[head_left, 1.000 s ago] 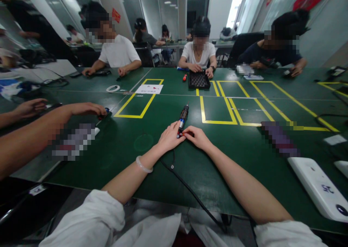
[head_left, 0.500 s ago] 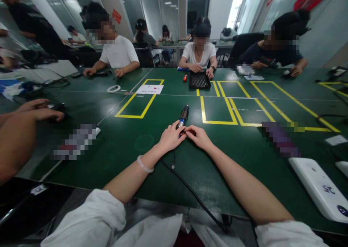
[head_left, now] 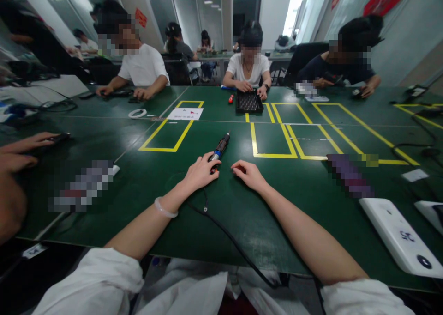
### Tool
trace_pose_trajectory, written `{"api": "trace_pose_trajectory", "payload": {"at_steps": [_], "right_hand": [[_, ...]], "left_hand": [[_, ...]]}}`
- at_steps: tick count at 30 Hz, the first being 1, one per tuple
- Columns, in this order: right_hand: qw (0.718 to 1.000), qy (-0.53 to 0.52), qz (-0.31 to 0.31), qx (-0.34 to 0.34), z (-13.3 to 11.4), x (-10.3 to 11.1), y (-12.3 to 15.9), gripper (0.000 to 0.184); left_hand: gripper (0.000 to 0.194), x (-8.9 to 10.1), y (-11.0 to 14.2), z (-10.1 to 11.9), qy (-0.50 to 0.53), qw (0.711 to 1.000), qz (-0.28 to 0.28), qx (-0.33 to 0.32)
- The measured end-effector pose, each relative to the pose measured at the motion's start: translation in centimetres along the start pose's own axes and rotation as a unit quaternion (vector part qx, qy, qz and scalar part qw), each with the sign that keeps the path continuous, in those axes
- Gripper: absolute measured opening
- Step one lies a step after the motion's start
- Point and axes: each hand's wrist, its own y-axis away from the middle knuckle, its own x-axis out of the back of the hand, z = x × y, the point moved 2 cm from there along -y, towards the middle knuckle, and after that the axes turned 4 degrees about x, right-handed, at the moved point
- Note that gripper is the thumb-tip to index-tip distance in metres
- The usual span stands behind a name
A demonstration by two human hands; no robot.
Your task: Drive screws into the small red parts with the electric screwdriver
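Observation:
A black and blue electric screwdriver [head_left: 220, 148] lies on the green table [head_left: 194, 199], tip pointing away from me. My left hand [head_left: 200, 172], a pale bangle on its wrist, is closed over the tool's near, red end. My right hand [head_left: 247, 174] rests on the table a little to the right of the tool without touching it. Its fingers are curled in, and I see nothing in them. A black cable [head_left: 228, 234] runs from the tool back over the table's near edge.
Yellow tape rectangles [head_left: 273, 139] mark the table beyond my hands. Farther off lie a black tray [head_left: 249, 103], a white sheet [head_left: 185, 114] and a white ring [head_left: 137, 113]. White devices [head_left: 398, 236] sit at the right. A co-worker's hands [head_left: 20, 151] are at the left, and people sit opposite.
My right hand has come off the tool's red end and now rests apart from it. The tool has swung slightly left under my left hand. The co-worker's arm at the left has drawn back.

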Motion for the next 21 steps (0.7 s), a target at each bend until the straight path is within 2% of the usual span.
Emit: {"api": "trace_pose_trajectory", "payload": {"at_steps": [6,11,17,21], "right_hand": [[1.000,0.008,-0.006,-0.001,0.1,0.0,0.0,0.016],[1.000,0.013,-0.010,0.000,0.2,0.0,0.0,0.016],[1.000,0.019,-0.013,-0.003,0.3,-0.1,0.0,0.017],[1.000,0.023,-0.014,-0.001,0.2,-0.2,0.0,0.017]], "left_hand": [[0.045,1.2,1.0,-5.5,-0.028,0.997,-0.013,0.076],[0.048,2.0,1.6,-12.3,-0.046,0.989,-0.016,0.142],[0.054,3.3,1.8,-20.4,-0.055,0.981,-0.026,0.186],[0.055,4.4,2.2,-23.1,-0.044,0.976,-0.026,0.213]]}}
